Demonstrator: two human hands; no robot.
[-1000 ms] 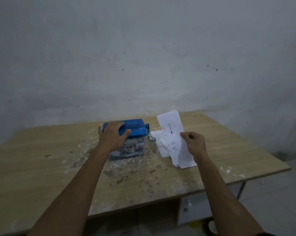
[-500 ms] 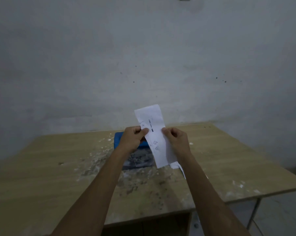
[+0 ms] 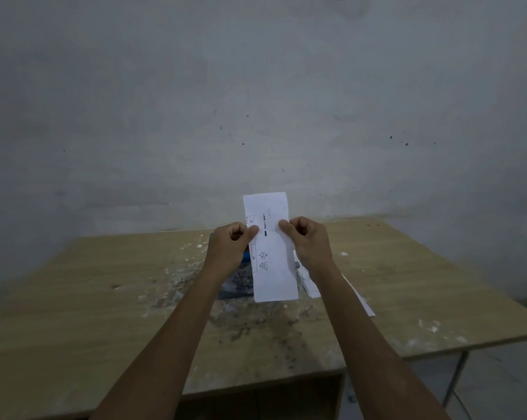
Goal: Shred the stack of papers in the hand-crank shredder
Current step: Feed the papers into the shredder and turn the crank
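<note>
Both hands have come off their separate jobs and met on one sheet: a second ago the left hand (image 3: pixel 229 248) rested on top of the shredder while the right hand (image 3: pixel 309 245) lifted the paper strip (image 3: pixel 271 247) alone; now each pinches a long edge of it, thumb in front and fingers curled behind, and the strip stands upright at the centre of the frame instead of leaning to the right. That suggests the sheet is being squared or straightened before feeding, so the shredding of this piece has not yet begun.

Most of the blue hand-crank shredder (image 3: pixel 238 283) is hidden behind the strip and the left wrist; only a sliver of its clear bin, packed with cuttings, shows just below centre. Whether its crank is within easy reach cannot be told. More sheets of the paper stack (image 3: pixel 309 283) lie on the table just right of the shredder, partly behind the right forearm.

Room is generous. The wooden table (image 3: pixel 74 298) runs wide to the left and right of the hands, littered with white scraps (image 3: pixel 177 268) and dark flecks around the shredder. Its near edge lies low in the frame, its right edge falls off toward the floor at lower right, and the grey wall (image 3: pixel 256 101) stands close behind the far edge.
</note>
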